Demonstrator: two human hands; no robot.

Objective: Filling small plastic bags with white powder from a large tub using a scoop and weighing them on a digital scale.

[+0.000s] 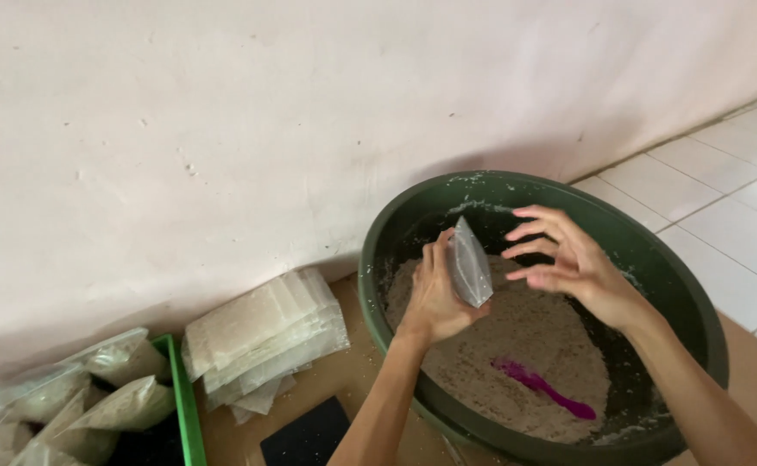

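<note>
Nearest you, at the bottom edge, a dark flat square (307,438) lies on the brown floor, and left of it a green crate (185,401) holds filled clear bags (94,393) of pale mix. Just beyond, a fanned stack of empty plastic pouches (262,336) rests against the foot of the pink wall (223,129).

To the right sits the big dark green basin (698,302), part full of a pale, grainy, sandy-looking mix (517,345). A magenta scoop (542,388) lies on the mix at the near right, its handle running from near right toward the far left.

Your left hand (435,298) is over the basin, thumb and fingers closed on a small clear pouch (471,263). The pouch stands nearly upright, its long axis running from the lower right up to the far left, top edge pointing up and away from you. I cannot tell whether its mouth is open. Your right hand (568,259) hovers just beside it, fingers spread wide, holding nothing and not touching the pouch.

Risks as I judge them: the pouch is thin and slick, pinched on one side only, so it could fold or slip into the mix. If it drifts toward the left rim, spill would land on the floor and the empty pouches.
</note>
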